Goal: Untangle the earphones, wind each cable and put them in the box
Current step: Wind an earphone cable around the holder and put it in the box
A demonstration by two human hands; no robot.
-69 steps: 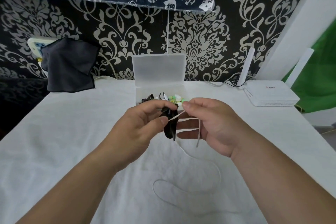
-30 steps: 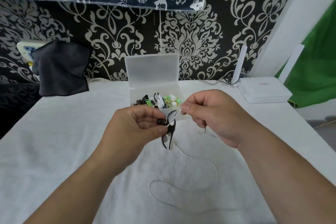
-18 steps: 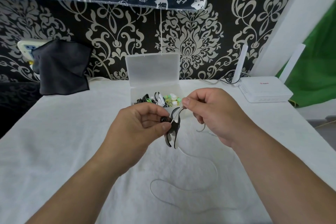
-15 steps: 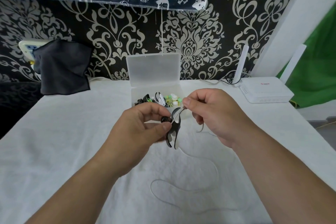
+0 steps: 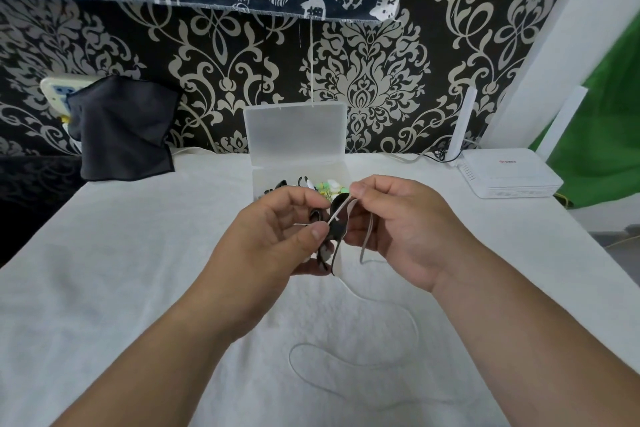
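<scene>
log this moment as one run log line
step: wind cable | left grip: holds black earphones | right grip: pinches white cable | slack: looped on tablecloth | box: open, earphones inside

Black earphones (image 5: 335, 230) trail a white cable (image 5: 398, 315) before the open box (image 5: 294, 132).

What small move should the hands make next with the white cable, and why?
Probably the right hand should lay a turn of the white cable round the black earphones that the left hand grips. A long loose loop of it lies on the white cloth, so it is not ready for the open box.
</scene>
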